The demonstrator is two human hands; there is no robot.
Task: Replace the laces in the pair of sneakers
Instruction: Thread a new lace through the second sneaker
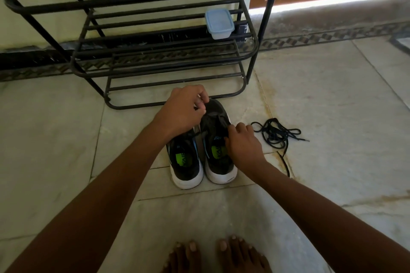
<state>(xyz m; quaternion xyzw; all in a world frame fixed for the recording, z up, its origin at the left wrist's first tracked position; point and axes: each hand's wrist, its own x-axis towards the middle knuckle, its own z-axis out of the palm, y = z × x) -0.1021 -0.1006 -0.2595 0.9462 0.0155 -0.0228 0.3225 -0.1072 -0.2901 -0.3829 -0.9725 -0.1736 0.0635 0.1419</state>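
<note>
Two black sneakers with white soles stand side by side on the floor, heels toward me: the left sneaker (186, 162) and the right sneaker (218, 153). My left hand (180, 109) reaches over the right sneaker's toe end and pinches a black lace there. My right hand (243, 143) grips the right side of that sneaker near its tongue, fingers curled on the upper or a lace end. A loose black lace (277, 134) lies tangled on the floor just right of the shoes.
A black metal shoe rack (155, 51) stands right behind the sneakers, with a small blue-lidded plastic box (219, 23) on one shelf. My bare feet (217, 255) are at the bottom edge. Pale stone floor tiles (332, 106) spread to both sides.
</note>
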